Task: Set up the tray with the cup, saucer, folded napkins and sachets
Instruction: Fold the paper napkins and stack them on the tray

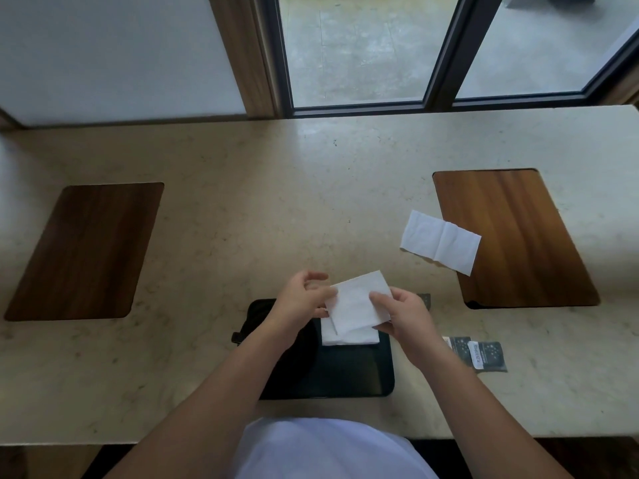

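A black tray [349, 375] lies on the counter right in front of me. A folded white napkin [349, 337] rests on its far part. Above it I hold a second white napkin [356, 302] with both hands: my left hand [301, 299] pinches its left edge, my right hand [403, 316] grips its right side. A third napkin [441, 242], unfolded, lies flat to the right. Dark sachets [484, 354] lie on the counter right of the tray; another dark sachet [424, 300] peeks out behind my right hand. A dark round object [256, 319] sits at the tray's left, mostly hidden by my left arm.
Two wooden inlay panels are set into the beige stone counter [242, 219]: one at the left [83, 250], one at the right [515, 236], the unfolded napkin overlapping its edge. A wall and a glass door stand behind the counter.
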